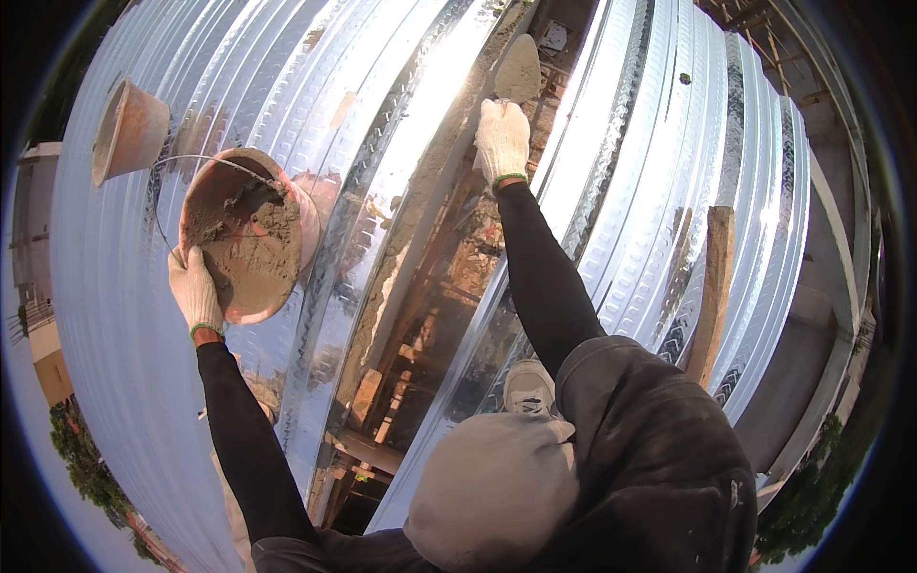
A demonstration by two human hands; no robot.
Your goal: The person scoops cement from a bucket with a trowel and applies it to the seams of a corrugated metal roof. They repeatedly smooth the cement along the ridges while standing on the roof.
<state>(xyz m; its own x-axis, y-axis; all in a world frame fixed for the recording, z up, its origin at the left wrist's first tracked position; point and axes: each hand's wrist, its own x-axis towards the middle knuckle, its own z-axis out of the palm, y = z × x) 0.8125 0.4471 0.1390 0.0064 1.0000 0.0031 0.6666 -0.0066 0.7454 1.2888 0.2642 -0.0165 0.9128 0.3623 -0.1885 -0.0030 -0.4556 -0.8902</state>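
My gloved left hand point(196, 282) grips the rim of a tilted reddish bucket point(304, 224), which has grey mortar point(260, 220) inside and a wire handle arching over it. My gloved right hand point(503, 138) holds a pointed trowel point(521, 72) above the long opening in the corrugated metal sheeting. A narrow strip of grey concrete point(401, 258) runs along that opening's left side. A second bucket point(134, 134), pale and orange-stained, rests on the sheeting at upper left.
Through the long gap point(411, 353) timber and rubble show below. A wooden plank point(710, 286) lies on the ridged metal sheets point(630, 267) at the right. My shoe point(528, 387) stands beside the gap. The sheeting's curved-looking outer edge has a concrete ledge point(812, 315) and trees beyond.
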